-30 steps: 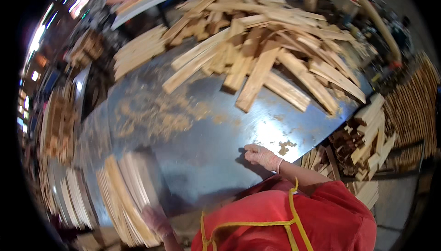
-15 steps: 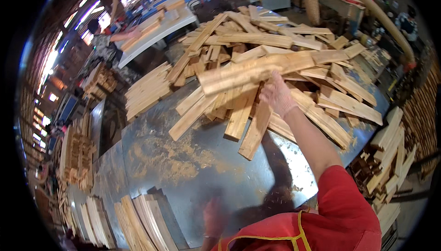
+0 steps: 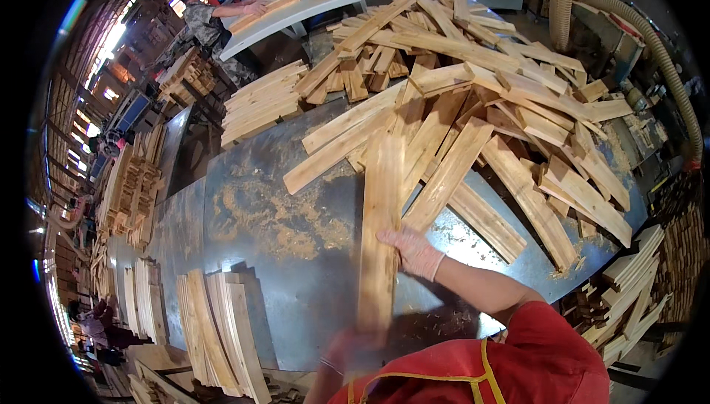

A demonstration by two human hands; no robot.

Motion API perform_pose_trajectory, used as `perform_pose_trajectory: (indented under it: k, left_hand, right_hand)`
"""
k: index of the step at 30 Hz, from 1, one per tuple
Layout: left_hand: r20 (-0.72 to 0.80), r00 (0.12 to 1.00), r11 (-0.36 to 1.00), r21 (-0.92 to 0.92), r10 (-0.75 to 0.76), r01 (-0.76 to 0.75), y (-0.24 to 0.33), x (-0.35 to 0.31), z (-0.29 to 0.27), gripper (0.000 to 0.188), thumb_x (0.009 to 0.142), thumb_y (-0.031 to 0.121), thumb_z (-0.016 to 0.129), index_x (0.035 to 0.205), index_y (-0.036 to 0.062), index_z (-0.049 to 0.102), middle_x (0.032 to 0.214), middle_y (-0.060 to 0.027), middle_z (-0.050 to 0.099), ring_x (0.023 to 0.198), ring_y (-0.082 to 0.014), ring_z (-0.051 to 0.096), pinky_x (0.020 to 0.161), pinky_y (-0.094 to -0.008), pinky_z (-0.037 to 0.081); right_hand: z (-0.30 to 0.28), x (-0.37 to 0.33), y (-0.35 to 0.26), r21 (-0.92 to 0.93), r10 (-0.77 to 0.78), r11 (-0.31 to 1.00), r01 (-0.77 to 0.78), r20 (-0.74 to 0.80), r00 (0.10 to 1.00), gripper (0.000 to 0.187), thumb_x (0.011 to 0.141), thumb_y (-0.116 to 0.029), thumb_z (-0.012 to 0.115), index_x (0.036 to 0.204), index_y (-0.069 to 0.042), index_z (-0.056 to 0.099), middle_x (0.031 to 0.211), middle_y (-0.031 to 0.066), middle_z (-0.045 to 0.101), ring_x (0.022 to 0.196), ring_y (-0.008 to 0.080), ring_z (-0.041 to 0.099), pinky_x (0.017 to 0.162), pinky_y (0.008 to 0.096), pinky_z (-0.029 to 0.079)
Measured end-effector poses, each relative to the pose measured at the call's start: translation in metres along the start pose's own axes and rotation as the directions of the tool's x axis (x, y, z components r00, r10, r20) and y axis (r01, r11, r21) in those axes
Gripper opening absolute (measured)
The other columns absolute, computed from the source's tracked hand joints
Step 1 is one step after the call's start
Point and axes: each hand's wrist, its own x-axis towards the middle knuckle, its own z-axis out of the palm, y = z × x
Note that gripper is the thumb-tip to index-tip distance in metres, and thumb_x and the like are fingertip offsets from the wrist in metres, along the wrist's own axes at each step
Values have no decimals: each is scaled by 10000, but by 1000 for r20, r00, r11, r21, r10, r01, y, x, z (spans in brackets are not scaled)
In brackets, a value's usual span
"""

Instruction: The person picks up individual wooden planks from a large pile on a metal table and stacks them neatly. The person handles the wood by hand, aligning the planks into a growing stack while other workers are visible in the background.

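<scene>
A pale wooden board [image 3: 381, 237] is held lengthwise in front of me, its far end over the edge of a loose pile of boards [image 3: 455, 149]. My right hand [image 3: 414, 251], in a thin whitish glove, grips the board by its right edge, thumb on top. My left hand [image 3: 346, 351] is close to the board's near end; it is smeared by motion, so I cannot make out its fingers or whether it touches the wood. Beneath lies a grey metal tabletop [image 3: 296, 297] dusted with sawdust [image 3: 288, 230].
Boards stand in neat rows [image 3: 222, 330] at the table's near left. Another row of boards [image 3: 262, 101] lies at the far left. A person [image 3: 203, 27] handles wood at a white table [image 3: 296, 13]. Stacked lumber [image 3: 629, 285] sits at the right; a ribbed hose [image 3: 562, 4] hangs behind the pile.
My right hand has brought the board off the pile toward me and turned it from crosswise to lengthwise. My left hand remains blurred near the table's front edge. The view has shifted.
</scene>
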Motion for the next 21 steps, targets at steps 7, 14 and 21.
perform_pose_trajectory:
  k: [7, 14, 21]
  left_hand:
    - [305, 900, 672, -599, -312, 436, 13, -11, 44, 294, 984, 340, 709, 1198, 140, 684, 1103, -153, 712, 1028, -328, 722, 844, -408, 584]
    - [-266, 963, 952, 304, 45, 40, -16, -51, -10, 268, 955, 322, 704, 1102, 106, 645, 1044, -203, 652, 1034, -452, 656, 878, -525, 542]
    - [280, 860, 651, 565, 426, -507, -68, -24, -35, 221, 933, 246, 662, 1030, 49, 628, 1079, -175, 646, 1050, -415, 637, 853, -518, 535]
  right_hand:
    - [76, -174, 58, 258, 539, 767, -587, 237, 808, 522, 1006, -331, 733, 1398, -1, 632, 1201, 97, 744, 1083, 197, 685, 934, 338, 555]
    - [82, -133, 20, -656, 501, 691, -306, 130, 855, 537, 1022, -494, 677, 1234, -4, 736, 934, 115, 769, 829, 186, 694, 774, 358, 559]
    - [6, 33, -255, -139, -287, 958, 252, -418, 862, 241, 1006, -289, 661, 970, -53, 694, 767, 16, 607, 706, 130, 569, 643, 321, 494]
